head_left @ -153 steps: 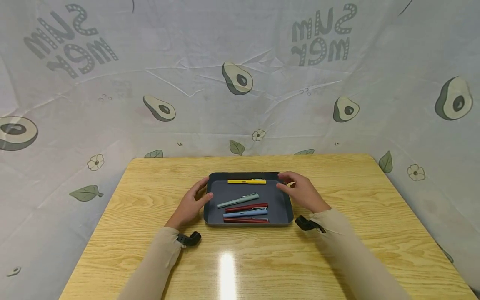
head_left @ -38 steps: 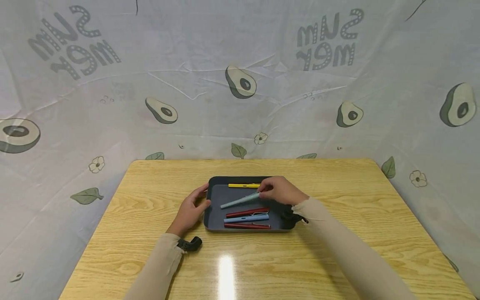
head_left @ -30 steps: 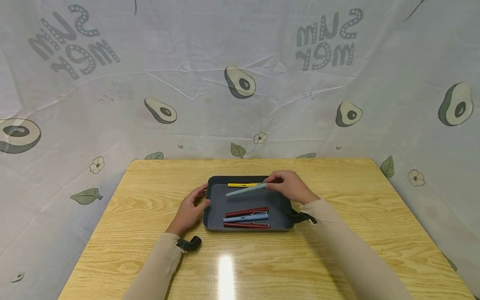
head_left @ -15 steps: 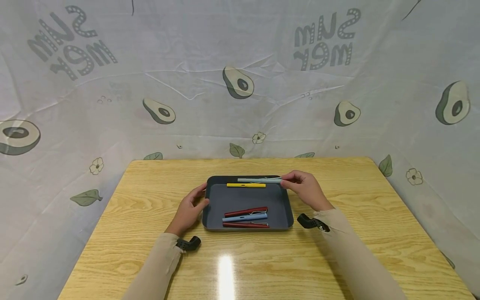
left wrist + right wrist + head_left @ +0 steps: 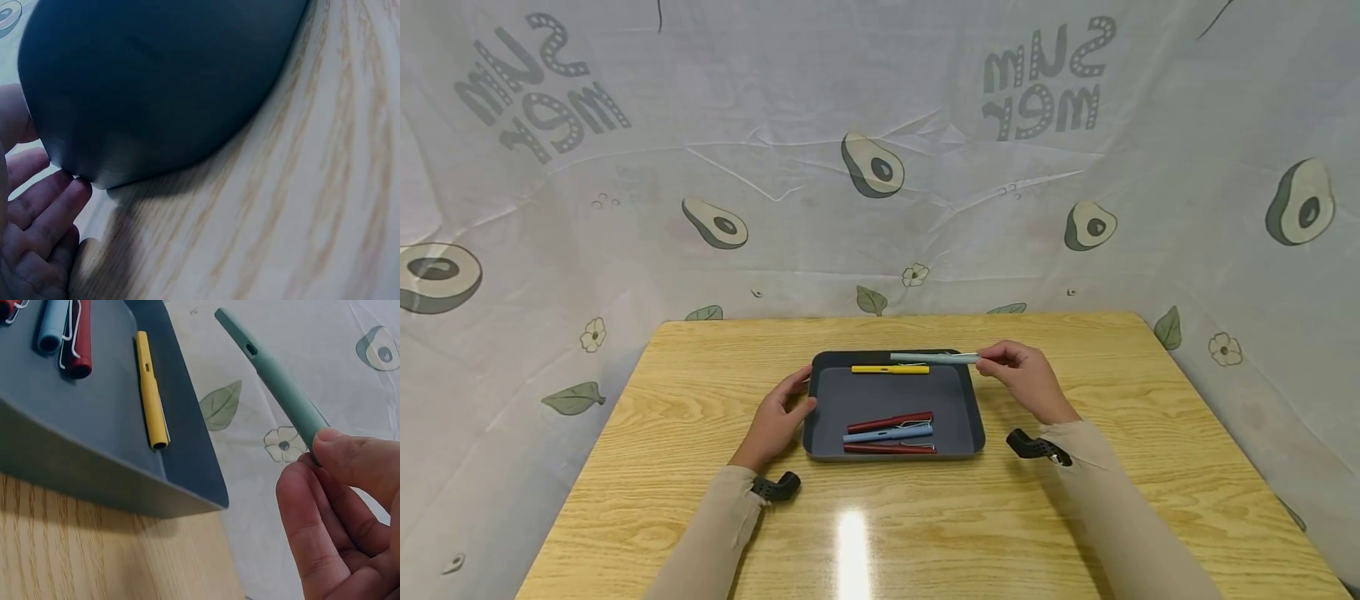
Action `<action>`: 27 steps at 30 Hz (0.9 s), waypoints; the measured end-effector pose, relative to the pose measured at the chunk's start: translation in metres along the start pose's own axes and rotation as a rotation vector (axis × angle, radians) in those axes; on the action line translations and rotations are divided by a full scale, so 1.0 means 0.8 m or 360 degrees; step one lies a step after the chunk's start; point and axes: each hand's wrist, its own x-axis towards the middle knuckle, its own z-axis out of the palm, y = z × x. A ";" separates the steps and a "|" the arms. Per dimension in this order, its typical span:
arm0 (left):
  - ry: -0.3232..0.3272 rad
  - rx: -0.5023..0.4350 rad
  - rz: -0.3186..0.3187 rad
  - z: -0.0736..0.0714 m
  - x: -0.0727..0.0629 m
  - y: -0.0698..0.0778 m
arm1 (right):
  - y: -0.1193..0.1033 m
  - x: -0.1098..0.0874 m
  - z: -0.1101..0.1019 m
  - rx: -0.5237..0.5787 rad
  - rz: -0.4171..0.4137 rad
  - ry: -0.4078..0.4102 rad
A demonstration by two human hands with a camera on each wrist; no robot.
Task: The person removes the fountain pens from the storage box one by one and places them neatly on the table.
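My right hand is just off the right end of the dark grey tray. Thumb and fingertips pinch one end of a pale green capped pen, which is held in the air over the tray's back right rim. The right wrist view shows this pen slanting away from the thumb. My left hand holds the tray's left end, thumb at the rim; in the left wrist view its fingertips touch the outer wall. A yellow pen lies along the tray's back.
Near the tray's front lie a red pen, a light blue pen and a dark red pen, close together. The wooden table runs around the tray. A printed cloth hangs behind it.
The right hand has taken the pale green pen from the middle of the tray, lifted it, and carried it back and to the right. The left hand has stayed at the tray's left end.
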 end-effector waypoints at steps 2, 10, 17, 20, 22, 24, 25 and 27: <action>0.0003 0.0011 -0.0006 0.000 0.000 0.000 | 0.003 0.000 -0.004 0.0014 0.0001 0.0006; 0.0016 0.0039 0.0005 0.002 -0.001 0.002 | 0.008 -0.004 -0.016 0.0040 0.0005 0.0021; 0.0017 0.0035 0.0033 0.003 -0.001 -0.001 | 0.013 -0.007 -0.029 0.0034 0.0000 0.0039; 0.0019 0.0033 0.0022 0.002 -0.001 0.000 | 0.013 -0.009 -0.033 0.0026 0.0007 0.0047; 0.0017 0.0039 0.0021 0.002 -0.001 -0.001 | 0.015 -0.010 -0.036 0.0021 0.0012 0.0054; 0.0014 0.0043 0.0024 0.002 -0.001 -0.001 | 0.017 -0.011 -0.040 0.0003 0.0015 0.0060; 0.0015 0.0044 0.0024 0.003 -0.001 -0.001 | 0.018 -0.011 -0.042 -0.0005 0.0016 0.0066; 0.0014 0.0045 0.0026 0.003 -0.001 -0.002 | 0.021 -0.013 -0.045 -0.0022 0.0016 0.0078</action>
